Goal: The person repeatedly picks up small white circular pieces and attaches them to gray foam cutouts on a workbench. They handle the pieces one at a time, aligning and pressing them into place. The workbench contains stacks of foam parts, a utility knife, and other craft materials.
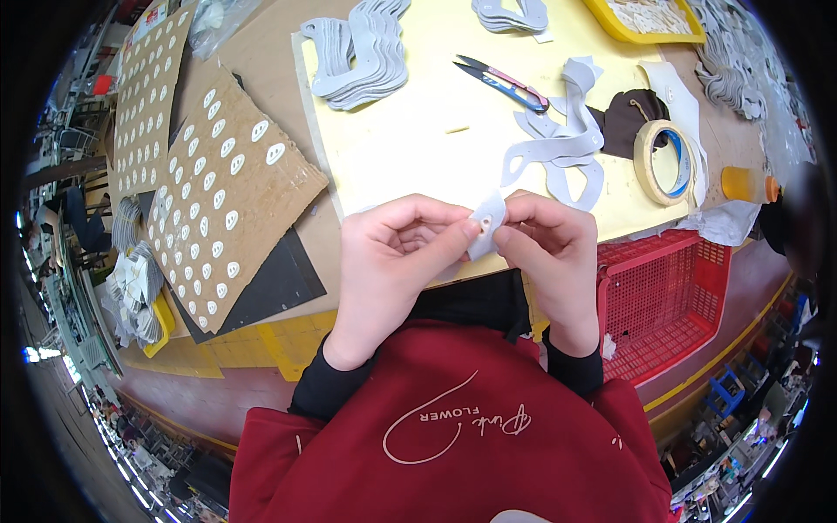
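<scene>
Grey holed piece (490, 215) sat pinched between thumb and fingers of left hand (397, 237) and of right hand (554, 237), middle left uncovered probably for visibility, while snips (516, 91) lay beyond the fingertips, presumably for easy reach.

Pale grey piece (490, 215), pinched aslant
I see it flat, holed, tipped toward one o'clock between left hand (405, 231) and right hand (551, 235).
</scene>
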### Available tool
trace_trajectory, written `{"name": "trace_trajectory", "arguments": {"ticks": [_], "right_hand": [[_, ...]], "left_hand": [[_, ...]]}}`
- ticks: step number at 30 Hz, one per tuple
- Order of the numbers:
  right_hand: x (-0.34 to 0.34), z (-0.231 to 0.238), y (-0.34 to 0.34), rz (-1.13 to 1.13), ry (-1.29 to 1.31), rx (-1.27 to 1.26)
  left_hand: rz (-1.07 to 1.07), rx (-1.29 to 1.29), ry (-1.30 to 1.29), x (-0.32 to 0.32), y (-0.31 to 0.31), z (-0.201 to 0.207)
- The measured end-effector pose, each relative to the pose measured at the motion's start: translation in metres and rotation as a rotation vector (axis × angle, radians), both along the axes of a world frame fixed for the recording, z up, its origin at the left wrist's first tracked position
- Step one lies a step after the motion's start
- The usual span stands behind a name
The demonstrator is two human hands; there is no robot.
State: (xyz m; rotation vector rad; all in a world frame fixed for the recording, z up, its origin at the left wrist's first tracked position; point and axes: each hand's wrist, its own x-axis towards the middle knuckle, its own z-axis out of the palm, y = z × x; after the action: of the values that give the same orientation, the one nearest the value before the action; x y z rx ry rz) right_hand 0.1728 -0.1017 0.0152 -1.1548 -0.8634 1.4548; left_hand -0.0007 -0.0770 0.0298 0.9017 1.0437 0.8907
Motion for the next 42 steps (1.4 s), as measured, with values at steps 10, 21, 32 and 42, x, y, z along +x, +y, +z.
{"name": "trace_trajectory", "arguments": {"ticks": [10,21,32,42], "right_hand": [[0.005,-0.004,-0.002,0.015,0.032,0.006],[-0.002,0.002,-0.006,-0.056,0.129,-0.074],[-0.005,-0.001,-0.008,-0.068,0.013,-0.013],[0.003,-0.006,-0.007,0.025,0.015,0.040]], "left_hand": [[-0.020,0.013,0.015,0.003,-0.003,-0.001],[0.011,0.007,0.011,0.007,-0.006,0.003],[0.017,0.030,-0.047,0.007,-0.008,0.001],[-0.063,0.004,-0.038,-0.001,-0.005,0.003]]}}
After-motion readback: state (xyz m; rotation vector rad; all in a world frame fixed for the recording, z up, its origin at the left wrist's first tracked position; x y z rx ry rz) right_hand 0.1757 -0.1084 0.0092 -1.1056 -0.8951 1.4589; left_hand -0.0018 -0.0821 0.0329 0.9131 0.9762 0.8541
